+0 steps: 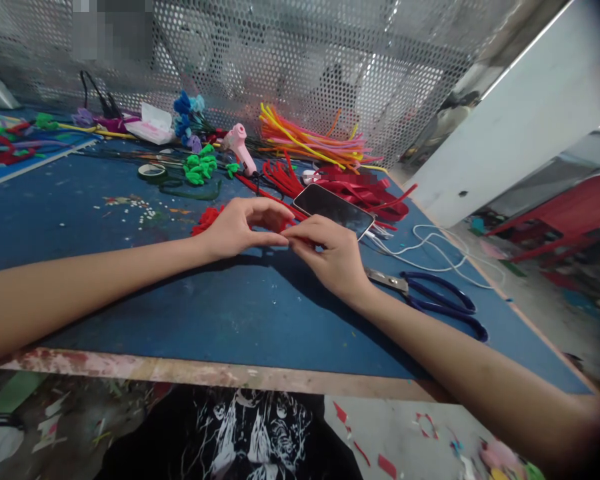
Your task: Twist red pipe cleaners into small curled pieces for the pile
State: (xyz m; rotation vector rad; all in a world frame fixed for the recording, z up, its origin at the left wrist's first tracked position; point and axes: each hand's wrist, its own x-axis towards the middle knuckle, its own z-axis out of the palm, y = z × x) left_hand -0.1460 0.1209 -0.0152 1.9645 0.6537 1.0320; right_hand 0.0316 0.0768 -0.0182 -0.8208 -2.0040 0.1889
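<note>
Over the middle of the blue table, my left hand (240, 227) and my right hand (327, 253) meet at the fingertips. Both are closed in a pinch around a small red pipe cleaner (287, 225), most of which the fingers hide. Behind my left wrist lies a fuzzy red piece (207, 219), partly covered by the hand. A phone (334, 211) rests just beyond my right hand. To the right, beside that wrist, are blue-handled scissors (430, 293), their blades partly hidden by the arm.
A pink glue gun (243, 150) stands beyond my hands, near green fuzzy pieces (200, 165) and a roll of green tape (153, 172). Yellow, orange and pink pipe cleaners (315, 140) and red ribbon (365, 192) lie farther back. A white cable (430, 241) trails off the right edge.
</note>
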